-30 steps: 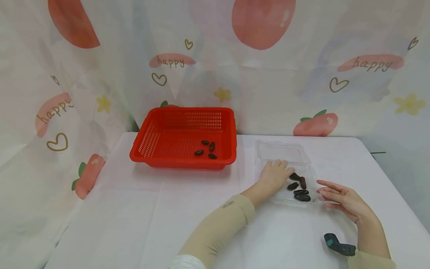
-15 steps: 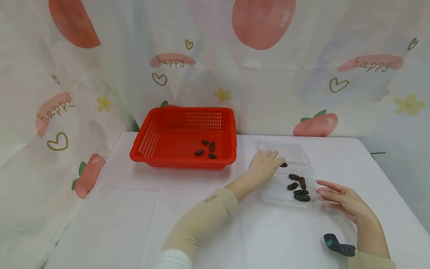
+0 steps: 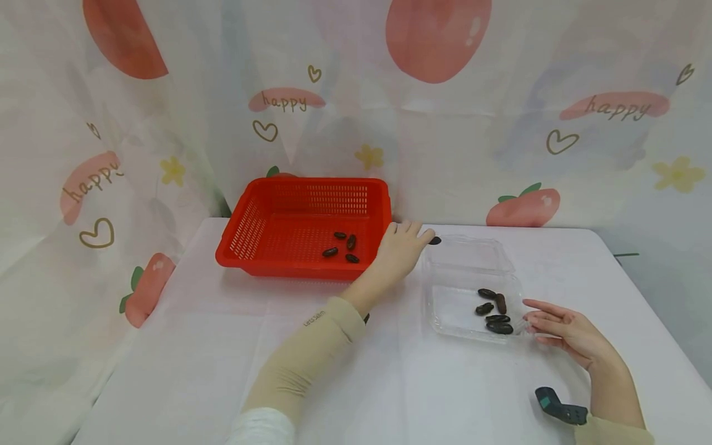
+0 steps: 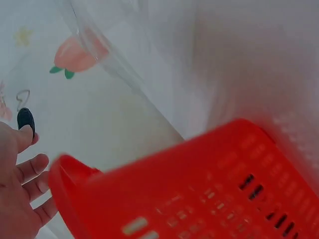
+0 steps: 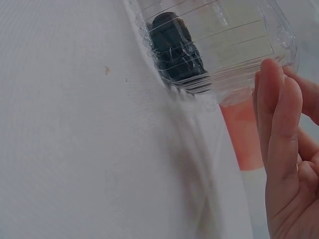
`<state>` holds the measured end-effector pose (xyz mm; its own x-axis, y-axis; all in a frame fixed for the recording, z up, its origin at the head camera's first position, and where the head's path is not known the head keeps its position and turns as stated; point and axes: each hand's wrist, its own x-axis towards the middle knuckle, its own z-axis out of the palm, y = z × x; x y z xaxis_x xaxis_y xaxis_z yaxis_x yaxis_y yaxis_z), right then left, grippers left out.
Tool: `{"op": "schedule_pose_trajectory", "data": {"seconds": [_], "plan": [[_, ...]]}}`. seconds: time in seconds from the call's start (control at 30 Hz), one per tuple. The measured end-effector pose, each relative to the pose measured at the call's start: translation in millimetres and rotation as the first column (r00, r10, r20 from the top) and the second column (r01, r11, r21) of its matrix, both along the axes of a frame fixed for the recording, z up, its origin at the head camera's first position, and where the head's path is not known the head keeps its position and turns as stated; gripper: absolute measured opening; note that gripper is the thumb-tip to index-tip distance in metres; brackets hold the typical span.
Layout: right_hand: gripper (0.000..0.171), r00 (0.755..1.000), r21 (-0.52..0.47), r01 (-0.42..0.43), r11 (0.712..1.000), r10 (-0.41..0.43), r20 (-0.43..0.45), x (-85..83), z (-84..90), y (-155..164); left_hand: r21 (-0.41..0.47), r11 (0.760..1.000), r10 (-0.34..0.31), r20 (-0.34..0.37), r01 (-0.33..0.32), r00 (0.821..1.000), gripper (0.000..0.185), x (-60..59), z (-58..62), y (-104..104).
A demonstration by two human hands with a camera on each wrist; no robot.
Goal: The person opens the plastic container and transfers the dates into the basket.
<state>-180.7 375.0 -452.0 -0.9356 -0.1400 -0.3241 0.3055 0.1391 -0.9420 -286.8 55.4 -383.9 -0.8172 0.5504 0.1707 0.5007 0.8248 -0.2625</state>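
My left hand [image 3: 402,247] pinches a dark oval date [image 3: 435,240] between thumb and finger, as the left wrist view also shows for the date [image 4: 26,122]. That hand is at the right side of the red plastic basket [image 3: 303,271], overlapping its rim in the head view. Several dates [image 3: 330,252] lie on the basket floor. To the right, a clear plastic clamshell box [image 3: 453,309] lies with its lid folded back. More dates [image 3: 499,327] rest in its right half. My right hand [image 3: 575,334], fingers extended, is at the box's right edge, fingertips right against the plastic.
A small black bent device [image 3: 560,405] lies on the white-covered table [image 3: 445,395] beside the right forearm. Behind the table hangs a printed cloth [image 3: 445,136]. Part of a dark object [image 3: 366,318] peeks out beside the left sleeve.
My left hand has lifted a date out of the clamshell box and carried it left and back to the basket's right side. The right hand has stayed at the box's edge.
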Motion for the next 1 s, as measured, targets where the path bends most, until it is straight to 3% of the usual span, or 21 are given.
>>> {"op": "schedule_pose_trajectory", "data": {"seconds": [0.3, 0.43, 0.6, 0.8, 1.0], "plan": [[0.03, 1.0, -0.007, -0.01, 1.0, 0.01, -0.025, 0.4, -1.8, 0.5, 0.089, 0.988, 0.122, 0.014, -0.123, 0.992, 0.04, -14.7, -2.2, -41.8], [0.03, 1.0, -0.003, -0.007, 1.0, 0.007, -0.024, 0.1, -2.2, 0.2, 0.132, 0.98, 0.149, 0.005, -0.149, 0.989, 0.035, -18.5, -3.4, -63.0], [0.03, 1.0, 0.003, 0.004, 1.0, -0.004, -0.007, 0.3, -2.5, 0.2, 0.142, 0.974, 0.176, 0.037, -0.179, 0.984, 0.042, -22.7, -6.7, -87.0], [0.029, 1.0, 0.007, 0.007, 1.0, -0.007, -0.002, -0.1, -2.8, -0.3, 0.121, 0.957, 0.254, 0.086, -0.263, 0.963, 0.037, -33.3, -12.9, -117.3], [0.029, 1.0, 0.014, 0.006, 1.0, -0.006, -0.004, -0.3, -1.2, -1.6, 0.121, 0.929, 0.33, 0.159, -0.35, 0.931, 0.038, -42.8, -17.0, -144.3]]}}
